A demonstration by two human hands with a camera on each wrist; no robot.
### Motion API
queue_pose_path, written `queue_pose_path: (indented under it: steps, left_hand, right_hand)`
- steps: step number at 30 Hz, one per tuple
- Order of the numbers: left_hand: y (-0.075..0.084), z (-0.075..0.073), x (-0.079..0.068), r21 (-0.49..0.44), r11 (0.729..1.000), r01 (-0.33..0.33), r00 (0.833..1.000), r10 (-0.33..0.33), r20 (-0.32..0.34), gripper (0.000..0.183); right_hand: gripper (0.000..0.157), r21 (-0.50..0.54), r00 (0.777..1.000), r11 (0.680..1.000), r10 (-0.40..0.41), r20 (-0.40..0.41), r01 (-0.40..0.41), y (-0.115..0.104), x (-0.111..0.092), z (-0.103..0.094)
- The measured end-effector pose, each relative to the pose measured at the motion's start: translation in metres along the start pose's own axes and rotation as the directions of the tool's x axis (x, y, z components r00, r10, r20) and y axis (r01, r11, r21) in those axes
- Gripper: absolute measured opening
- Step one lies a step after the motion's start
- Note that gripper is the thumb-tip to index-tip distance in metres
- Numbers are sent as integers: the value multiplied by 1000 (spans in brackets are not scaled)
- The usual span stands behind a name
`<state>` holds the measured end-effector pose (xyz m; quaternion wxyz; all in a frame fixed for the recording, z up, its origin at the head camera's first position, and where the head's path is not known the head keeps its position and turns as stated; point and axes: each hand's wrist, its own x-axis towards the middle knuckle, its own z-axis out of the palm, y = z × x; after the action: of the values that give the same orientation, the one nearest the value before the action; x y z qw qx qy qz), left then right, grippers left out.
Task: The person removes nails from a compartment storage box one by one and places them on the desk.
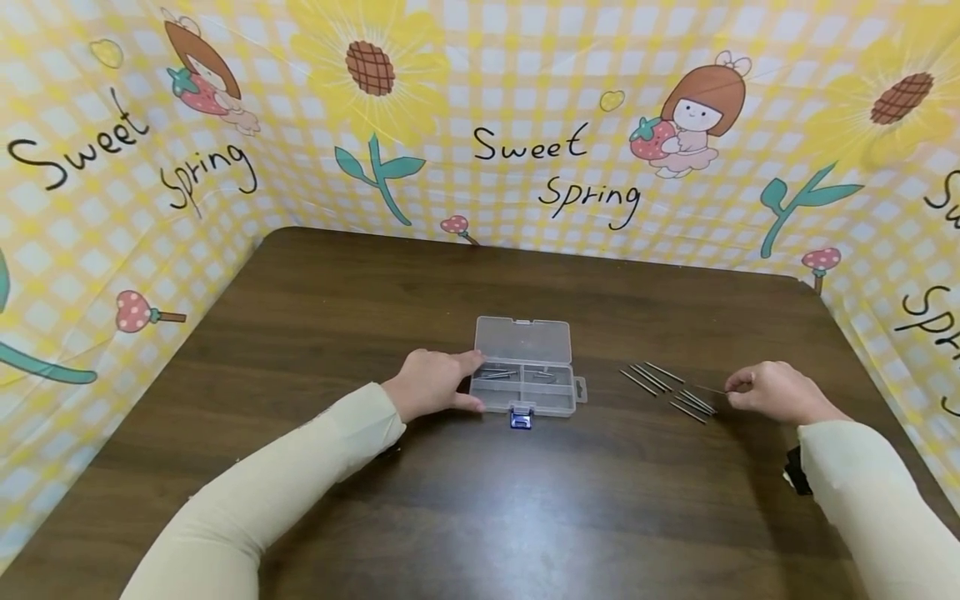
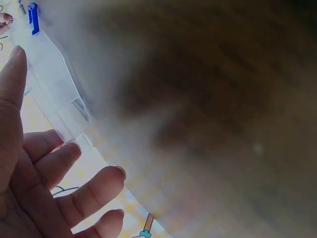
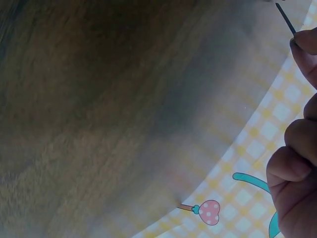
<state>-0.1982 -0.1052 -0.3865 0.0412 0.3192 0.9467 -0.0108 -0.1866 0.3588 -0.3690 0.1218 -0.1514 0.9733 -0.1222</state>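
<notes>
A clear plastic compartment box [image 1: 547,402] stands with its lid [image 1: 522,342] raised at the back and its blue latch [image 1: 521,418] hanging at the front. Short metal rods lie in its two rear compartments. My left hand [image 1: 433,382] holds the box's left end, thumb at the front corner and index finger near the hinge. To the right, my right hand [image 1: 772,392] pinches one thin metal rod [image 3: 286,19] between thumb and index finger, its free end pointing left toward several loose rods [image 1: 637,382] on the table.
The dark wooden table [image 1: 465,517] is backed and flanked by a yellow checked cloth [image 1: 517,75]. A small hanging tab [image 1: 581,389] juts from the box's right side. Something black [image 1: 798,472] shows under the right sleeve.
</notes>
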Motion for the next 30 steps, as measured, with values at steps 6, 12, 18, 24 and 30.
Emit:
queue_pose_path:
  steps: [6, 12, 18, 24, 30]
  left_hand:
    - [1, -2, -2, 14, 1000, -6, 1000, 5, 18, 79]
    - [1, 0, -2, 40, 999, -13, 1000, 12, 15, 77]
    - [0, 1, -2, 36, 999, -8, 1000, 7, 25, 77]
    - [-1, 1, -1, 44, 999, -6, 999, 4, 43, 78]
    - [-2, -1, 1, 83, 997, -5, 999, 2, 35, 78]
  right_hand:
    - [19, 3, 998, 1000, 4, 60, -5, 0, 3, 2]
    - [17, -12, 993, 1000, 26, 118, -25, 1, 4, 3]
    - [14, -28, 990, 1000, 16, 139, -12, 2, 5, 3]
    - [13, -46, 991, 999, -14, 136, 20, 1, 6, 3]
    - [13, -49, 987, 999, -10, 160, 18, 0, 9, 2]
